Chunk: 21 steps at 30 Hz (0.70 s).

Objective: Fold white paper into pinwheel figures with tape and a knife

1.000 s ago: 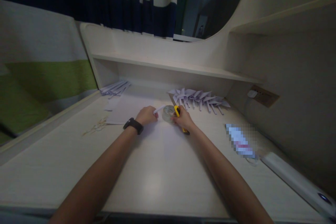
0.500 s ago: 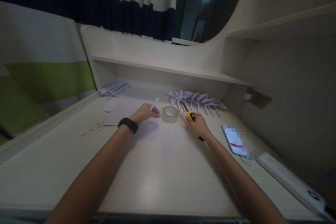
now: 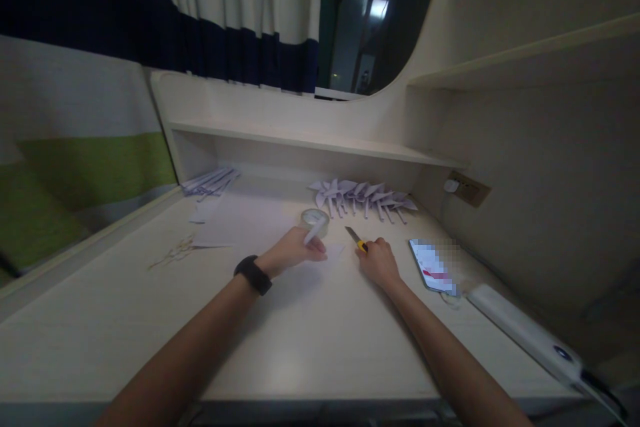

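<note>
My left hand [image 3: 295, 251], with a black band on its wrist, pinches a small rolled white paper stick [image 3: 313, 234] just in front of a roll of clear tape [image 3: 315, 219] on the pale desk [image 3: 310, 340]. My right hand [image 3: 379, 262] grips a yellow utility knife [image 3: 357, 239], blade out and pointing away toward the back left. A small white paper piece [image 3: 334, 251] lies on the desk between the two hands.
A row of several folded white paper pinwheels [image 3: 360, 195] lies at the back under a low shelf [image 3: 310, 140]. Paper sheets [image 3: 213, 230] and strips [image 3: 207, 180] lie back left. A phone [image 3: 433, 267] and a white power strip [image 3: 520, 330] lie at right.
My left hand has come toward me with the paper stick, passing the tape roll. My right hand has drawn the knife away from the tape, and the camera has tilted up a little.
</note>
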### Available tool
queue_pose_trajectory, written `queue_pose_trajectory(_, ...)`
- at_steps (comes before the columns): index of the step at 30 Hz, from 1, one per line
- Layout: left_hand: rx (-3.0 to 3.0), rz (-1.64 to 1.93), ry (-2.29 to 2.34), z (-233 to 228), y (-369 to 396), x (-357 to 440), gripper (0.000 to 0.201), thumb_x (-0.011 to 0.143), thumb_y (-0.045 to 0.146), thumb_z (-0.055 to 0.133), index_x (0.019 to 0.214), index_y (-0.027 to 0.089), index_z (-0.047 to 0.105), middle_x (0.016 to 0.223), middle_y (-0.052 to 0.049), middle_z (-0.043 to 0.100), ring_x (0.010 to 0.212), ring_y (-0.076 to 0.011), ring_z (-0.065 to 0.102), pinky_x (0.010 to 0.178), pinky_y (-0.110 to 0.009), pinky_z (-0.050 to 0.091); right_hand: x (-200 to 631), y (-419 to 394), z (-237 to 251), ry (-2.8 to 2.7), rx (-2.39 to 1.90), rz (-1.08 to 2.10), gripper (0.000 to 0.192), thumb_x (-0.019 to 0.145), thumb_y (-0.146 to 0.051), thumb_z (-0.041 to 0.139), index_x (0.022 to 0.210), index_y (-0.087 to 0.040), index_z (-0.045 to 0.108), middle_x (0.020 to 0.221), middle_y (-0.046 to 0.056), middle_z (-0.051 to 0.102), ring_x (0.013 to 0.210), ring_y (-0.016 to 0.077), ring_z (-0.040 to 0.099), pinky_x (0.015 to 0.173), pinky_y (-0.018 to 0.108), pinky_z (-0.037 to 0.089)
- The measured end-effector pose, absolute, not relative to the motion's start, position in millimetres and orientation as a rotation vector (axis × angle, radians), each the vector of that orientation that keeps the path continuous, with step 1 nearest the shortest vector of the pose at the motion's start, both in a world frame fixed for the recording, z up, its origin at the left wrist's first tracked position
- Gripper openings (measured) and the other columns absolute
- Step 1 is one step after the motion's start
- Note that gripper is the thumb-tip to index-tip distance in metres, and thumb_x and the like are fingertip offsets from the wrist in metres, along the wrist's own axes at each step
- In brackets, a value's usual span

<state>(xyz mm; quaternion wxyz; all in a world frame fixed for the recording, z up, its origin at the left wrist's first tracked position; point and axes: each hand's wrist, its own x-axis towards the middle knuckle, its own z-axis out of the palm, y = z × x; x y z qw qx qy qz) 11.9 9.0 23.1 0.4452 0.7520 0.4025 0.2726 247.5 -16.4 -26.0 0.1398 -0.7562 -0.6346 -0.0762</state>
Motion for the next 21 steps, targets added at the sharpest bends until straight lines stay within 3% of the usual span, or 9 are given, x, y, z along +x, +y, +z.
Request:
queue_pose_trajectory(4, 2.021, 0.731, 1.053, 1.5, 14.2, 17.3, 0.014, 0.061, 0.025, 0.070, 0.070, 0.014, 0.069, 0.066, -0.003, 0.067, 0.063, -0.0154, 0.061, 0.060, -0.024, 0.045, 232.9, -25.4, -13.4, -1.862, -1.728, -0.162, 0.024, 0.084, -0.028, 0.056, 0.099, -0.015, 0.067, 0.102, 0.012, 0.061, 0.101, 0.0233, 0.053, 0.090, 0.035, 0.041)
queue_pose_trajectory(8, 2.128, 0.754, 1.011, -6.5, 14.5, 21.7, 0.014, 0.067, 0.028, 0.065, 0.070, 0.015, 0.069, 0.065, -0.002, 0.067, 0.062, -0.0150, 0.060, 0.058, -0.023, 0.043, 204.6, -35.3, -6.5, -1.852, -1.320, 0.320, 0.021, 0.081, -0.035, 0.059, 0.090, -0.019, 0.068, 0.092, 0.006, 0.067, 0.082, 0.0171, 0.061, 0.070, 0.027, 0.048)
queue_pose_trajectory(13, 2.222, 0.747, 0.985, -6.9, 10.4, 23.7, 0.017, 0.071, 0.031, 0.062, 0.073, 0.016, 0.070, 0.066, -0.001, 0.067, 0.066, -0.0162, 0.060, 0.057, -0.023, 0.040, 187.0, -38.4, -14.6, -1.746, -1.336, 0.331, 0.014, 0.079, -0.030, 0.062, 0.077, -0.018, 0.067, 0.076, 0.003, 0.069, 0.069, 0.0147, 0.062, 0.063, 0.025, 0.047)
queue_pose_trajectory(21, 2.322, 0.745, 0.936, -5.0, 6.3, 23.0, 0.015, 0.074, 0.028, 0.058, 0.075, 0.017, 0.069, 0.070, 0.000, 0.067, 0.067, -0.0155, 0.060, 0.059, -0.022, 0.039, 189.7, -42.1, -11.8, -1.820, -1.292, 0.300, 0.010, 0.080, -0.024, 0.060, 0.073, -0.018, 0.063, 0.075, 0.002, 0.064, 0.070, 0.0147, 0.058, 0.065, 0.024, 0.044)
